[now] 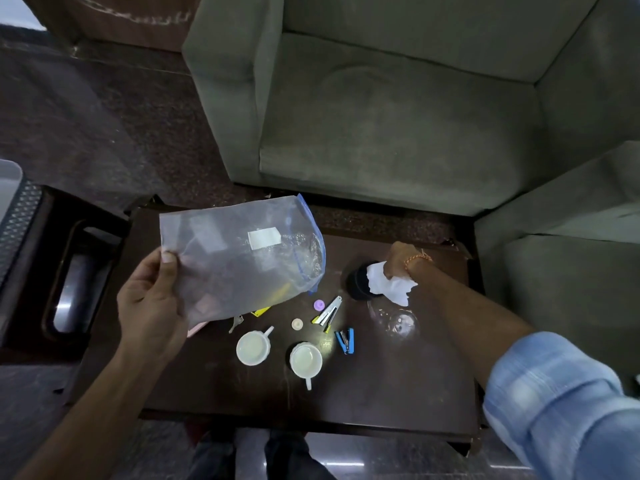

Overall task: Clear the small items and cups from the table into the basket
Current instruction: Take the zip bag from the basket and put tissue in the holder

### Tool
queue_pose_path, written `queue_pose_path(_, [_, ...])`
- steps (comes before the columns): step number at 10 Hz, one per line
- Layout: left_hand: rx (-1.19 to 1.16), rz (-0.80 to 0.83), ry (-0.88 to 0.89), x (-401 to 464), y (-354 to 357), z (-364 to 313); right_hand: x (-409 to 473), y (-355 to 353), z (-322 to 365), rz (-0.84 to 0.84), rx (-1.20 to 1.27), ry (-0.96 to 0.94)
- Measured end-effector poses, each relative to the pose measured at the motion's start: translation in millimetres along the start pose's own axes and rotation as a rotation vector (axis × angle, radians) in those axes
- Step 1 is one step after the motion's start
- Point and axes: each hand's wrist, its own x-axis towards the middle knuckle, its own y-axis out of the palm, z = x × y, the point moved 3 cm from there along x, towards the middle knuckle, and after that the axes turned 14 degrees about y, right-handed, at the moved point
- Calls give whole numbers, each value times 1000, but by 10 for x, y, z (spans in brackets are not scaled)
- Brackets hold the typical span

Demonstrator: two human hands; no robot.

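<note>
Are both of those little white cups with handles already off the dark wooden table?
No: the two small white cups stand on the dark wooden table, close by the blue stapler.

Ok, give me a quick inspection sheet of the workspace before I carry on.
Surface: dark wooden table, glossy, items grouped mid-table.
Job's things: two white cups upright; blue stapler; silver stapler; purple cap; beige cap; key; basket at far left.
Clutter: black jar; clear glass bowl; yellow item, partly hidden.
Grippers: left hand holds a clear zip bag; right hand grips white tissue.
Cables: nothing seen.
Surroundings: green sofa, dark floor.
</note>
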Motion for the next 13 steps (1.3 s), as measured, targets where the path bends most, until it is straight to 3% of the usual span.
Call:
queue_pose_path(3, [-21,13,23,-1,41,-3,-26,10,12,3,361,1])
queue_pose_path(4, [-26,30,19,-35,43,31,3,1,-58,-115,366,19])
queue_pose_path(6, [-39,35,13,-100,94,64,-293,-39,-85,-215,737,-38])
queue_pose_path(7, [-55,28,-14,-141,215,-14,-898,32,-19,-108,1275,-125])
queue_pose_path(8, [-80,-36,-4,-201,393,-177,-1648,378,146,266,1700,-181])
queue_pose_path(9, [-159,-48,-29,-291,597,-335,-2278,620,343,505,1820,-167])
queue_pose_path(10, [-206,-32,-23,-382,720,-471,-2616,492,575,624,1874,-264])
queue_pose_path(11, [-235,27,-41,-466,732,-568,-2709,175,696,546,1948,-334])
queue_pose_path(13, [-262,126,-200,-470,367,-682,-2693,-288,622,336,1793,-453])
